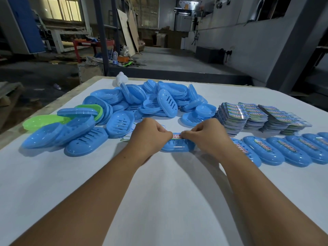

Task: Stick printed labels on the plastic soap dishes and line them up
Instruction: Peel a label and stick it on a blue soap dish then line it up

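Hands: left hand (pixel 150 133) and right hand (pixel 204 134) meet over one blue soap dish (pixel 177 146) near the middle of the desk (pixel 159 201).
Fingers: both sets are curled, each pinching one end of a printed label (pixel 176 136) with red characters, held at the top of that dish.
Dish in hand: lies bottom up, slots showing; whether the label already touches the plastic is hard to tell.
Loose pile: unlabelled blue dishes (pixel 150 102) heaped behind and to the left, some nested in one another, with green dishes (pixel 40 121) at the left edge.
Label stacks: piles of labels (pixel 257 116) sit to the right, behind the row.
Finished row: labelled dishes (pixel 284 150) lie side by side, touching, toward the right edge.
White object (pixel 121 79): at the far desk edge.
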